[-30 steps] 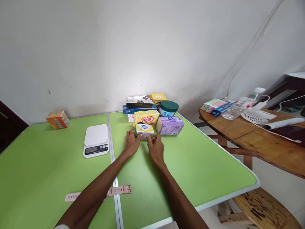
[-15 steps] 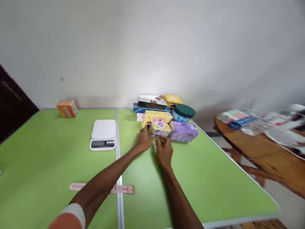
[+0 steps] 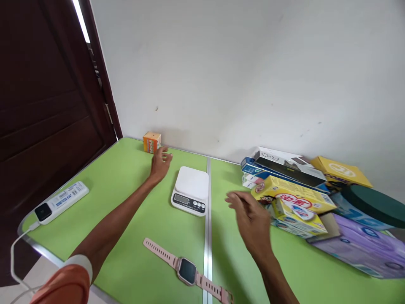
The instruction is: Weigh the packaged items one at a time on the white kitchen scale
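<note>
My left hand (image 3: 160, 164) reaches to the far side of the table, fingers apart and empty. It is right by the lower right of a small orange box (image 3: 151, 142); whether it touches the box I cannot tell. My right hand (image 3: 251, 219) hovers over the table with loosely bent fingers and no object seen in it. Just right of it lie a yellow box (image 3: 294, 194) and a smaller yellow box (image 3: 299, 217). Between my hands is a white kitchen scale (image 3: 192, 183). A pink-strapped smartwatch (image 3: 187, 271) lies nearer to me.
On the right are a purple pack (image 3: 360, 242), a green-lidded tub (image 3: 376, 204), a black-and-white box (image 3: 289, 166) and another yellow box (image 3: 341, 171). A white device (image 3: 63, 202) with a cable lies at the left edge. A wall and a dark door (image 3: 41, 105) stand behind.
The view has turned left. My left hand has left the yellow boxes and moved across to the orange box. My right hand has drawn back left from the small yellow box.
</note>
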The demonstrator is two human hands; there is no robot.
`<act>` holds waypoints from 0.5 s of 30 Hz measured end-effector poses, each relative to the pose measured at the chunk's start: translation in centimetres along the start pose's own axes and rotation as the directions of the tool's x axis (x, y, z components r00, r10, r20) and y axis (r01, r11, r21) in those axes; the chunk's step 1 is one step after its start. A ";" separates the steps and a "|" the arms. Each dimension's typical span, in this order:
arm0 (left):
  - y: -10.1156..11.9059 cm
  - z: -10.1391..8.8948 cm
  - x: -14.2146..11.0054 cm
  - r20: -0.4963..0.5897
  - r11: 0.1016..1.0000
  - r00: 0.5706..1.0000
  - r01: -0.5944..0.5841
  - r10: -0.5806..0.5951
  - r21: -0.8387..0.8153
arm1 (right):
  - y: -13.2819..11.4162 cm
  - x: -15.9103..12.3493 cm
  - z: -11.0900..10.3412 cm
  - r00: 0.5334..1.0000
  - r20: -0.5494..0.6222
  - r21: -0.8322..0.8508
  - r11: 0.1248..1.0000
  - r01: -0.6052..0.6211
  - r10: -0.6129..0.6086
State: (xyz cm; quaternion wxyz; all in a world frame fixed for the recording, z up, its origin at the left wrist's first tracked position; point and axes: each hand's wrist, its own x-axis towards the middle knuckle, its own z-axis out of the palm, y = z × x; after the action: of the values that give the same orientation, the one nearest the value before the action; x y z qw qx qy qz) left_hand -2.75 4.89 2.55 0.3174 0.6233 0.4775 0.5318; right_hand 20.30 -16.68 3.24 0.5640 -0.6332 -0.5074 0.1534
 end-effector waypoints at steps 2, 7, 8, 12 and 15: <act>-2.9 -1.7 1.9 -0.152 0.994 0.988 0.028 -0.012 0.102 | -2.6 2.9 4.9 0.978 0.194 0.050 0.996 0.073 -0.081; -8.6 -2.4 5.8 -0.318 0.952 0.944 0.174 -0.088 0.253 | -4.4 9.7 18.1 0.878 0.478 0.099 0.994 -0.055 0.001; -9.3 -2.1 6.6 -0.307 0.949 0.945 0.193 -0.111 0.251 | -4.2 10.8 20.5 0.879 0.476 0.081 0.993 -0.082 0.034; -11.0 -0.6 9.5 -0.300 0.947 0.945 0.210 -0.132 0.245 | -3.1 14.4 27.6 0.865 0.499 0.139 0.981 -0.132 0.046; -11.5 -0.2 10.7 -0.296 0.938 0.943 0.231 -0.151 0.258 | -2.2 15.4 30.0 0.846 0.533 0.280 0.944 -0.177 0.001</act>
State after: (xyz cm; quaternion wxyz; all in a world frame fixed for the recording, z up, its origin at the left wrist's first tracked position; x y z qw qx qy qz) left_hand -6.10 18.80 -3.93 0.2050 0.5343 0.6476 0.5032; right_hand 3.02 12.32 1.50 0.4905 -0.4907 -0.5802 0.4266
